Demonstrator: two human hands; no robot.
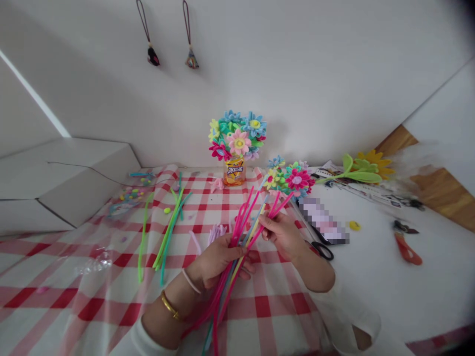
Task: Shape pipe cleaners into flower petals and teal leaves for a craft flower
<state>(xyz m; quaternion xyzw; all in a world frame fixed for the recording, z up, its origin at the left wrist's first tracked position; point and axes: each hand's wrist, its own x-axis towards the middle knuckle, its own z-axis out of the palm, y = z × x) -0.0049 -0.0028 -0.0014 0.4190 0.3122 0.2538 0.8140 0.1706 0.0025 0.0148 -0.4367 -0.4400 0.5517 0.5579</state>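
A loose bundle of pipe cleaners (226,282), mostly hot pink with some blue and yellow, slants across the middle of the view. My left hand (222,257) is wrapped round its middle. Higher up, my right hand (279,232) pinches pink stems near their upper ends, a little apart from the rest. Beyond my left hand lie short lilac pipe cleaners (216,232), partly hidden by it. Farther left, green pipe cleaners (168,235) rest on the red-and-white checked cloth (126,277).
Pipe-cleaner flowers stand in an orange drink bottle (234,171) by the wall; another flower bunch (293,177) lies right of it. On the right are a phone (322,220), black-handled scissors (322,250), an orange-handled tool (407,249) and a yellow flower (373,165). A white box (67,183) stands left.
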